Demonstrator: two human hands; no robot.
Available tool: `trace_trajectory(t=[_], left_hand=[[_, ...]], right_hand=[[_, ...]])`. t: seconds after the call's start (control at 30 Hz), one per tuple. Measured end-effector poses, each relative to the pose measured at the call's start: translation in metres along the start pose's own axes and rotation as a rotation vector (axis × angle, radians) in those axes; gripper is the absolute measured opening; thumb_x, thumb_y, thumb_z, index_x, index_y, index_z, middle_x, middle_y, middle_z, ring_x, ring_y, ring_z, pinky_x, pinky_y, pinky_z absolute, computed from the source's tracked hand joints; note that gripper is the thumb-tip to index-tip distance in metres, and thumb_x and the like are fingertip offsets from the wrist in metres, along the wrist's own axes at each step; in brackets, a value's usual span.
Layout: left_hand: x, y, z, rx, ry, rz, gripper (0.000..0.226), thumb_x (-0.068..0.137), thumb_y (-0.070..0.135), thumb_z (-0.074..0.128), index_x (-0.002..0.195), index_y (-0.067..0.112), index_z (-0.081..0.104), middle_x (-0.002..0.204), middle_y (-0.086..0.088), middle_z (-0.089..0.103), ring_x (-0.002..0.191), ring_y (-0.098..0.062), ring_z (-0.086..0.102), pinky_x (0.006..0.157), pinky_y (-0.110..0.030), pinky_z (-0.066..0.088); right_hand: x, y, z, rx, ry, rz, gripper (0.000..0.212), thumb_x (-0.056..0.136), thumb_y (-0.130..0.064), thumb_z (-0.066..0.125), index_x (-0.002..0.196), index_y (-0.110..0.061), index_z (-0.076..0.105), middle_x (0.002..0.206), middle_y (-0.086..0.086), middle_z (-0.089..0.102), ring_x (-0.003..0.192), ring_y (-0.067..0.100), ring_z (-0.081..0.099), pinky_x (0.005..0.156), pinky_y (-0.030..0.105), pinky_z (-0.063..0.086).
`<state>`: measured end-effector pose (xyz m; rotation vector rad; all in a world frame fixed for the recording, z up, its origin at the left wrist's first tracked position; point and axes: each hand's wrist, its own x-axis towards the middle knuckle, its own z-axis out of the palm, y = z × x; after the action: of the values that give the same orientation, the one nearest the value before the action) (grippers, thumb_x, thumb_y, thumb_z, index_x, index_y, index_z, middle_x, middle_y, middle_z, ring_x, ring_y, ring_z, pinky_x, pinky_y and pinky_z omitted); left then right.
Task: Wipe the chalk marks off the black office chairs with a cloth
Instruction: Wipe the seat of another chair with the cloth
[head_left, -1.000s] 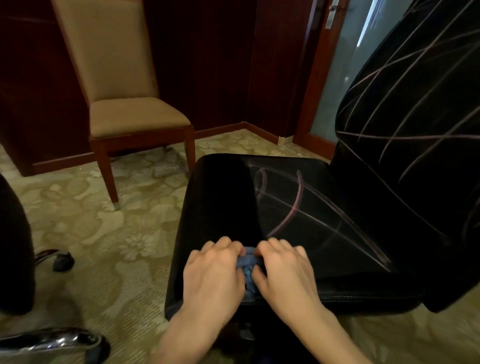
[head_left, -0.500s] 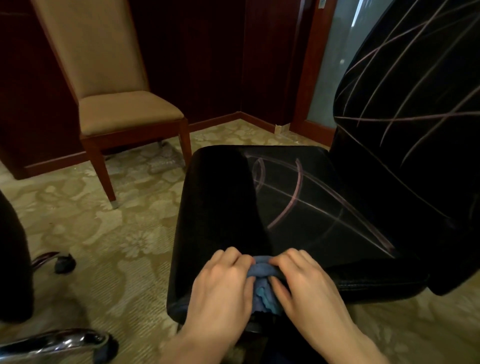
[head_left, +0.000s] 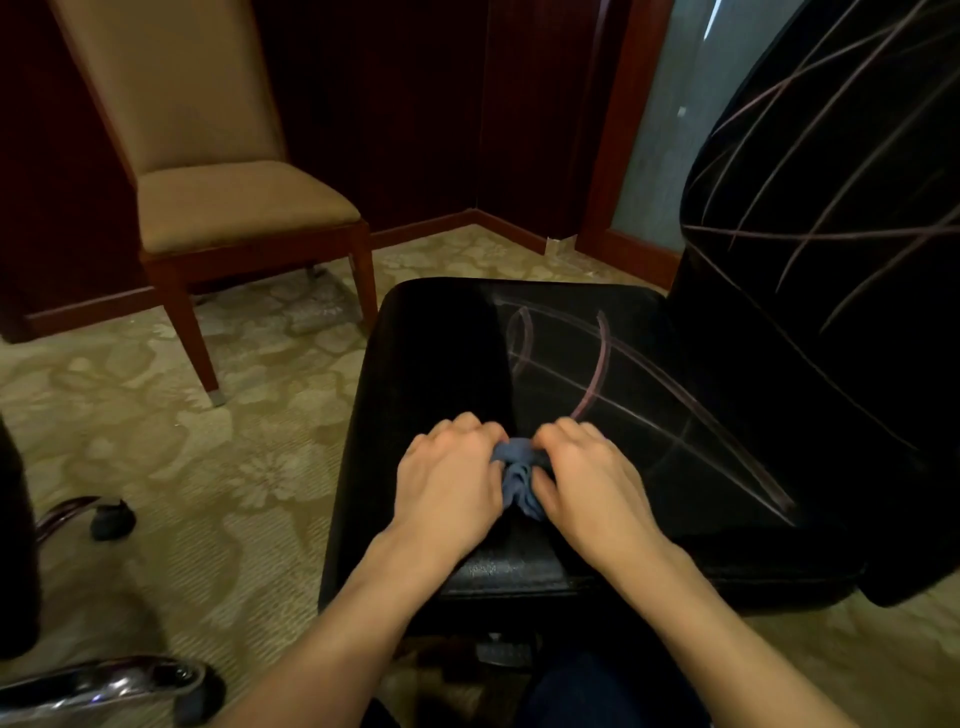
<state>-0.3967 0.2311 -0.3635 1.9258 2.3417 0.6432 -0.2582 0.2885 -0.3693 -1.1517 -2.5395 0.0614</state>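
Blue cloth (head_left: 519, 475) bunched between both hands, curled fingers (head_left: 470, 434) pinching it, on seat (head_left: 441, 353)

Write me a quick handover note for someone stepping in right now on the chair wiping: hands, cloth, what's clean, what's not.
Left hand and right hand: both have their fingers curled on the bunched blue cloth, side by side, pressing it onto the black leather office chair seat near its front edge.
Done: the left part of the seat shows no chalk.
Left: the pink chalk lines across the middle and right of the seat, and the chalk streaks on the black backrest at right, which looks untouched.
A second black chair's chrome base shows at lower left; its surfaces are too far out of view to judge.
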Motion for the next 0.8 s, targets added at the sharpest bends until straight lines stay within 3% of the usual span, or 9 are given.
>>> trace_trajectory(t=[0.1, 0.2, 0.3, 0.4, 0.53, 0.7, 0.8], left_hand=[[-0.019, -0.003, -0.007, -0.003, -0.041, 0.097, 0.024, 0.098, 0.028, 0.049, 0.119, 0.034, 0.057, 0.114, 0.011, 0.054, 0.112, -0.012, 0.051, 0.095, -0.029, 0.036], [-0.044, 0.002, -0.012, -0.037, -0.053, 0.162, 0.021, 0.096, 0.027, 0.050, 0.115, 0.036, 0.056, 0.106, 0.015, 0.050, 0.105, -0.006, 0.050, 0.092, -0.024, 0.034], [-0.067, 0.009, -0.007, -0.077, -0.070, 0.143, 0.017, 0.090, 0.029, 0.054, 0.105, 0.037, 0.057, 0.097, 0.018, 0.049, 0.095, -0.004, 0.050, 0.085, -0.025, 0.038], [-0.075, 0.012, 0.002, -0.105, -0.013, 0.095, 0.014, 0.083, 0.031, 0.056, 0.095, 0.037, 0.057, 0.088, 0.018, 0.049, 0.085, -0.004, 0.050, 0.076, -0.023, 0.034], [-0.053, 0.016, 0.003, -0.029, 0.039, 0.060, 0.016, 0.085, 0.023, 0.064, 0.098, 0.031, 0.061, 0.091, 0.014, 0.054, 0.089, -0.010, 0.055, 0.081, -0.027, 0.040], [-0.005, 0.010, 0.001, 0.074, 0.040, 0.057, 0.015, 0.091, 0.022, 0.053, 0.104, 0.027, 0.056, 0.103, 0.007, 0.058, 0.101, -0.017, 0.058, 0.090, -0.031, 0.041], [0.035, -0.002, 0.004, 0.094, 0.047, 0.074, 0.016, 0.092, 0.023, 0.053, 0.108, 0.027, 0.057, 0.106, 0.005, 0.058, 0.105, -0.018, 0.057, 0.092, -0.031, 0.040]], right_hand=[[-0.024, 0.002, -0.005, 0.008, -0.005, -0.036, 0.011, 0.081, -0.022, 0.069, 0.090, -0.019, 0.062, 0.088, -0.004, 0.059, 0.085, 0.017, 0.057, 0.068, 0.022, 0.037], [-0.049, 0.002, -0.007, 0.067, -0.006, -0.045, 0.009, 0.081, -0.029, 0.060, 0.086, -0.022, 0.059, 0.084, -0.008, 0.055, 0.081, 0.011, 0.054, 0.066, 0.018, 0.035], [-0.074, 0.000, -0.008, 0.149, 0.050, -0.047, 0.010, 0.081, -0.030, 0.050, 0.085, -0.023, 0.056, 0.083, -0.009, 0.051, 0.079, 0.011, 0.052, 0.066, 0.021, 0.042], [-0.083, -0.001, -0.006, 0.149, 0.100, -0.063, 0.006, 0.081, -0.027, 0.055, 0.087, -0.024, 0.054, 0.084, -0.011, 0.050, 0.080, 0.009, 0.051, 0.067, 0.022, 0.045], [-0.057, 0.001, -0.004, 0.075, 0.083, -0.051, 0.023, 0.072, -0.017, 0.076, 0.081, -0.020, 0.056, 0.080, -0.005, 0.053, 0.075, 0.016, 0.055, 0.063, 0.028, 0.048], [-0.007, 0.001, 0.002, -0.006, 0.015, -0.018, 0.027, 0.062, -0.013, 0.079, 0.077, -0.015, 0.057, 0.076, 0.002, 0.057, 0.069, 0.024, 0.058, 0.057, 0.031, 0.048], [0.029, 0.006, 0.006, -0.067, -0.041, -0.022, 0.024, 0.071, -0.016, 0.077, 0.087, -0.014, 0.059, 0.088, 0.003, 0.060, 0.081, 0.025, 0.060, 0.066, 0.033, 0.048]])
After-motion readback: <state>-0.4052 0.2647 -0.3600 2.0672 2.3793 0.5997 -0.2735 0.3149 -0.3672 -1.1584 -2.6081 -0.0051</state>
